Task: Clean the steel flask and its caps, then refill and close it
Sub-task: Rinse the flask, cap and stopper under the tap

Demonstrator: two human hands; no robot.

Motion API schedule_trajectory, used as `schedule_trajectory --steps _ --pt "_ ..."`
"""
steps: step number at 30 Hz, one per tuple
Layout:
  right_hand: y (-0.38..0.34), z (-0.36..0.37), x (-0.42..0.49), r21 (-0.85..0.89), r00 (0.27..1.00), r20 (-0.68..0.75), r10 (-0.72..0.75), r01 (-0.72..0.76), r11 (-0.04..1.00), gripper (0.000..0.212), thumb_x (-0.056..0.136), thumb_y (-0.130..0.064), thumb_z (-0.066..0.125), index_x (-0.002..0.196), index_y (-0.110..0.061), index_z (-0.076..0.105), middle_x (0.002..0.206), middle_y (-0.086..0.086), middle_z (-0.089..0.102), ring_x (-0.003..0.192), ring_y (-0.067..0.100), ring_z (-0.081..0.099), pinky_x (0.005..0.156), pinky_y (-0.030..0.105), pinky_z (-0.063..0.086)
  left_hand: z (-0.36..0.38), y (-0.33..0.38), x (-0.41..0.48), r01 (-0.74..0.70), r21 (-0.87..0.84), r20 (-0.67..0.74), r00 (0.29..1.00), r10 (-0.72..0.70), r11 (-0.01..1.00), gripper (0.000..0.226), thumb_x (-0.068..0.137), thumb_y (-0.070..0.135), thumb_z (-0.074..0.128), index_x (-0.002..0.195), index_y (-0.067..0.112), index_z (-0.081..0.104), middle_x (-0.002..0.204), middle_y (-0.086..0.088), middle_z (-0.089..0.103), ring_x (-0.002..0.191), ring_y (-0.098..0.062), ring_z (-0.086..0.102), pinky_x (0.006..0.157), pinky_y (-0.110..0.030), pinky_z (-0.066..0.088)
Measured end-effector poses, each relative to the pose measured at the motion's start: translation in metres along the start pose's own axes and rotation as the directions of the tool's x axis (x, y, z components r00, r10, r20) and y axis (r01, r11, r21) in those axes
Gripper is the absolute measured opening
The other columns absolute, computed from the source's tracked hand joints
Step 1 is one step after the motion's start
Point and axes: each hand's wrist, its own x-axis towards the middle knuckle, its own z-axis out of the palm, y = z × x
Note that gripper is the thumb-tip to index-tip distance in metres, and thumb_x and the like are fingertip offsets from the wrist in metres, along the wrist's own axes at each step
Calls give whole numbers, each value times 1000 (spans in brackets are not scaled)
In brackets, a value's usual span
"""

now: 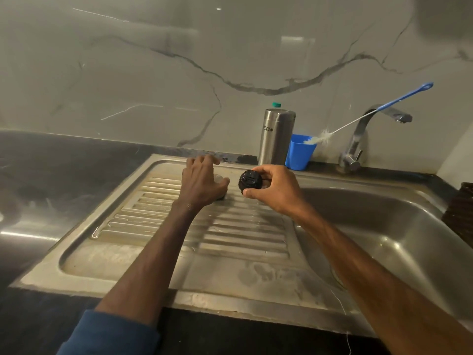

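Flask (276, 139) inverted at sink's (230, 301) back edge, likely draining.
Your right hand (277, 190) pinches black inner cap (250, 183); left hand (202, 183) covers steel cap (219, 178), grip unclear.

kitchen | steel sink (384, 226), tap (358, 139), marble backsplash (153, 73)

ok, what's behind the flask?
Only a teal cap shows, poking up above the flask, with the marble wall beyond. Whatever the cap sits on is covered by the flask, so I can't say what it is.
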Motion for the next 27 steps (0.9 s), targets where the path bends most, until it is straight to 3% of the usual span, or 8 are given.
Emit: schedule_trajectory --steps 5,11,17,21,27 --pt "-2 2 2 -63 1000 -13 -20 19 998 60 77 -29 90 130 -13 67 120 2 73 108 14 67 94 27 56 4 -1 -1 14 67 66 998 -18 998 63 84 48 75 134 16 54 136 -11 57 126 -32 44 98 -45 43" --pt "-12 15 10 -267 998 -59 -12 -4 964 57 80 -45 85 124 -14 69 114 3 74 104 15 66 76 23 48 4 -8 -3 55 170 140 987 -79 984 73 84 54 75 141 15 49 140 -14 55 127 -35 47 99 -47 45" --pt "-12 31 20 -276 998 -57 35 -50 960 53 80 -39 87 121 -12 69 113 5 73 104 16 66 72 21 47 5 -10 -4 53 157 152 985 -77 986 69 86 50 77 137 13 50 134 -14 60 120 -35 53 94 -45 48" --pt "-8 36 22 -278 995 -84 50 -71 958 53 80 -40 86 121 -12 69 111 4 73 101 18 68 77 28 57 6 -10 -3 54 150 141 987 -76 987 67 86 47 76 137 12 50 133 -13 60 120 -35 54 93 -45 50" --pt "-8 56 26 -328 990 -109 88 -119 937 38 85 -43 82 104 -15 64 92 3 70 74 22 71 69 41 63 7 -12 -5 79 107 138 986 -93 991 62 85 46 76 131 12 51 129 -14 62 118 -36 57 89 -44 49"
